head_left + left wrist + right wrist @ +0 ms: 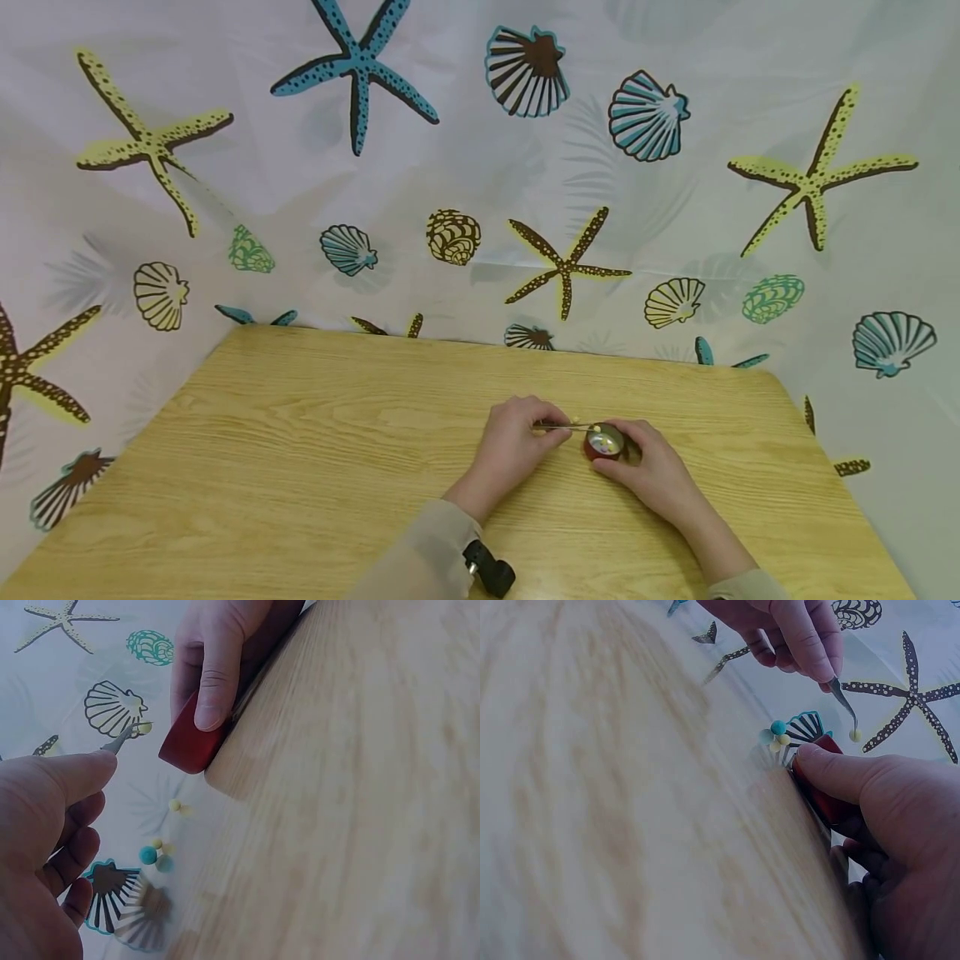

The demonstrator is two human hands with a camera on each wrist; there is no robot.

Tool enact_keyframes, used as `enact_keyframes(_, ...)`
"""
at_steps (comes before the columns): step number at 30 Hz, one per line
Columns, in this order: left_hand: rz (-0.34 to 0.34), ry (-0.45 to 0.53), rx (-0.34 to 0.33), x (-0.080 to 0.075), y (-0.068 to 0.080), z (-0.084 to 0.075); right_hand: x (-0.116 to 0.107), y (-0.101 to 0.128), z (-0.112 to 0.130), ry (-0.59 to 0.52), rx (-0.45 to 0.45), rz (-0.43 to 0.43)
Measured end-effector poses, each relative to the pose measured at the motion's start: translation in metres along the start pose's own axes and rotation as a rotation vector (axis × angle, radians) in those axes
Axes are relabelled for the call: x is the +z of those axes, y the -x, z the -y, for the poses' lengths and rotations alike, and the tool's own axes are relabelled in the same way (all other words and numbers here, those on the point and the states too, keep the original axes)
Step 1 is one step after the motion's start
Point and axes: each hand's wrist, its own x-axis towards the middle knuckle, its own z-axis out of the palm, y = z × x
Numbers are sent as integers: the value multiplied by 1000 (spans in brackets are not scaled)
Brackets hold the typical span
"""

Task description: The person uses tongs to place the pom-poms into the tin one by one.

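My left hand [513,442] pinches a pair of slim metal tweezers [844,702] between thumb and fingertips. A small pale yellow ball [855,736] sits at their curved tips, just over the rim of a red round tin [187,750]. In the head view, several small light-coloured bits show inside the tin's shiny bowl. My right hand [660,471] grips this tin from its right side, thumb along the near wall, and keeps it on the table. Beyond the tin, a turquoise ball [148,855] and two yellow balls [175,804] lie loose on the tabletop.
The wood-grain table [315,450] stretches out to both sides of my hands. A white cloth [465,167] printed with starfish and shells hangs behind it and along the sides. A black device [491,569] is strapped at my left wrist.
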Motion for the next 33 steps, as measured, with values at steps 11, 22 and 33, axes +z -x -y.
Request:
enact_keyframes(11, 18, -24, -22, 3, 2, 4, 2, 0, 1, -9, 6, -6)
enact_keyframes(22, 18, -45, -16, 4, 1, 6, 0, -1, 2, -2, -14, -3)
enact_keyframes(33, -37, -2, -56, -4, 0, 15, -1, 1, -1, -11, -14, -2)
